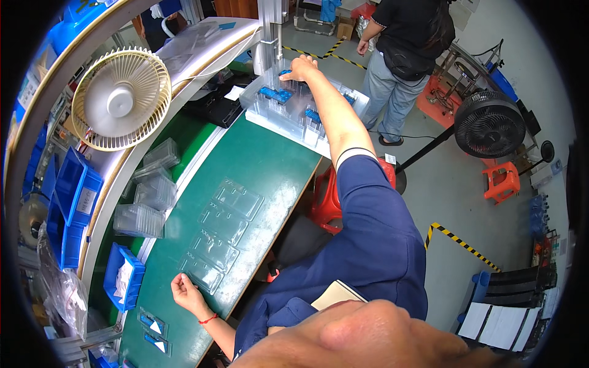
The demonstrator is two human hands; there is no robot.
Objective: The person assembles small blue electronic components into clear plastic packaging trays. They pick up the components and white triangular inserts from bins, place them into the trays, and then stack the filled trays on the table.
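In the upper centre, blue parts (275, 94) could be dislodged if brushed by the right hand (300, 69), while laid-out clear shells (225, 228) left of centre could be nudged askew by the left hand (189, 297), neither grip's closure being discernible.

We see four clear shells (228, 228) laid flat on the green bench (270, 156) in a slanting row, end to end, their moulded faces catching the light; they are too see-through for us to tell whether the edges overlap. Our left hand (188, 294) is at the corner of the nearest, and whether it touches we cannot tell. At the bench's far end sits a clear tray (253, 98), level, on a pale base. In it we make out small blue parts (275, 95), set well apart. Our right hand (302, 69) reaches over one, its fingertips down at the part.
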